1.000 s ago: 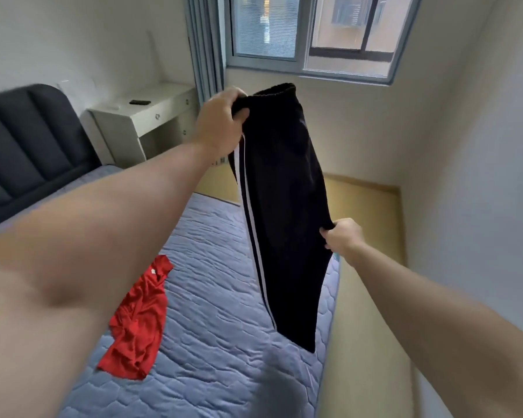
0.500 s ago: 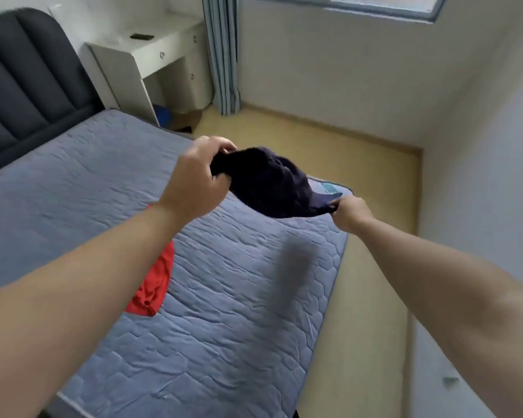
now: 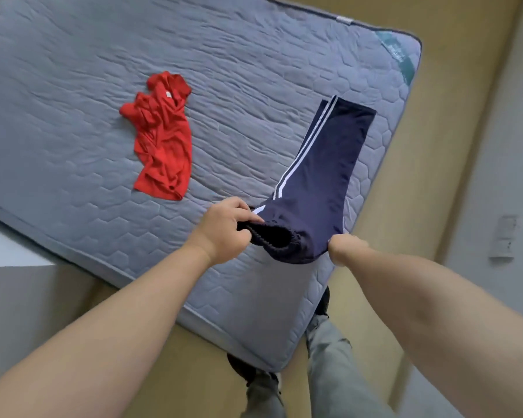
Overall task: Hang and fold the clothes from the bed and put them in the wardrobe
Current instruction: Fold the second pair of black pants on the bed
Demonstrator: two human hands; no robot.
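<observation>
Dark navy trousers (image 3: 323, 173) with white side stripes lie stretched out on the grey quilted mattress (image 3: 73, 70), legs pointing away from me. Their elastic waistband is lifted off the bed. My left hand (image 3: 224, 229) grips the waistband at its left side. My right hand (image 3: 346, 248) pinches the waistband's right side, near the mattress's right edge. A crumpled red shirt (image 3: 162, 140) lies on the mattress to the left of the trousers, apart from both hands.
The mattress corner nearest me ends just in front of my legs and shoes (image 3: 320, 303). Wooden floor (image 3: 435, 146) runs along the right side of the bed. A white wall with a socket (image 3: 503, 239) stands at the far right. A pale surface (image 3: 6, 245) shows at the left.
The trousers were held up in the air, then bunched between both hands; now their legs lie spread flat on the mattress. My view has tipped down onto the bed.
</observation>
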